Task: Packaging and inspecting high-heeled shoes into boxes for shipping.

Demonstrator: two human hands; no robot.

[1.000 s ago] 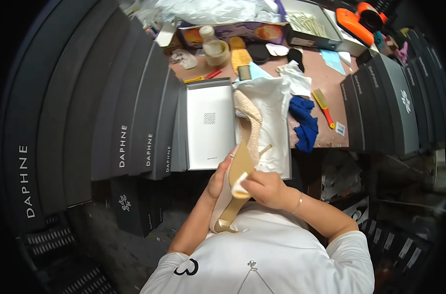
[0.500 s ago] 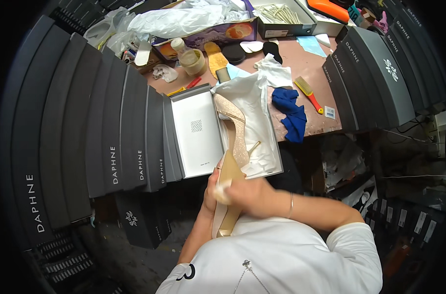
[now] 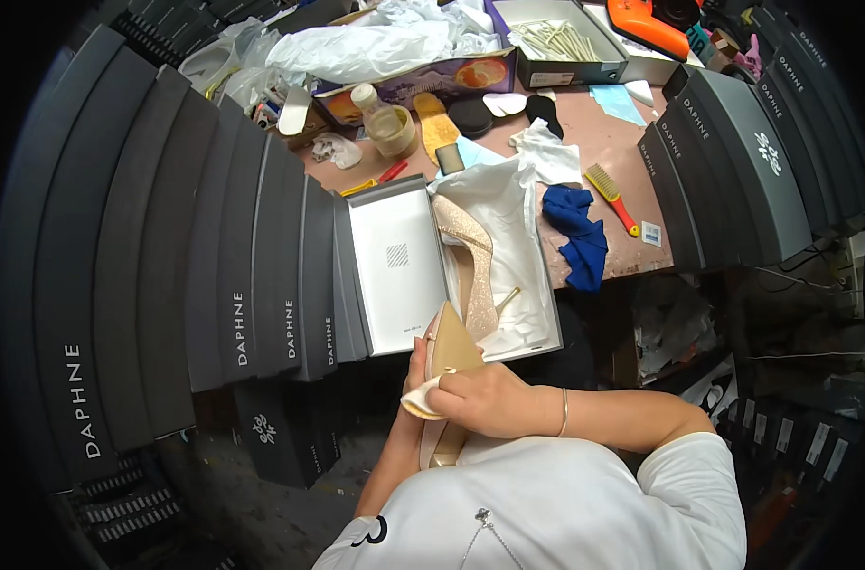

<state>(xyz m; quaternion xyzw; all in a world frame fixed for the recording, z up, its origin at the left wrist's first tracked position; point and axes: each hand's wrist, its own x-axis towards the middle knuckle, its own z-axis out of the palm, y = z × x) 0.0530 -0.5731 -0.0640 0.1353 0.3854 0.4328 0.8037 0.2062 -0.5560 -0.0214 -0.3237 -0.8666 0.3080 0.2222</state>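
Note:
A pointed high-heeled shoe (image 3: 454,348) is held sole up in front of my chest, its toe pointing away from me. My left hand (image 3: 415,376) grips it from the left side, with most of the fingers hidden beneath. My right hand (image 3: 494,399) is closed on a cream cloth (image 3: 421,403), which lies across the middle of the sole. Just beyond, a glittery champagne high-heeled shoe (image 3: 478,261) lies on its side on white tissue paper (image 3: 514,204) in an open shoebox (image 3: 553,323).
The white-lined box lid (image 3: 385,294) adjoins the shoebox. Dark shoebox stacks (image 3: 262,256) flank the table, also at right (image 3: 736,161). A blue cloth (image 3: 577,242), a brush (image 3: 615,198), a jar (image 3: 392,133) and a carton of sticks (image 3: 558,43) lie on the table.
My right hand has brought the cloth down the sole toward me and slightly left; its motion blur is gone. The left hand keeps its hold on the shoe. The whole view has shifted slightly.

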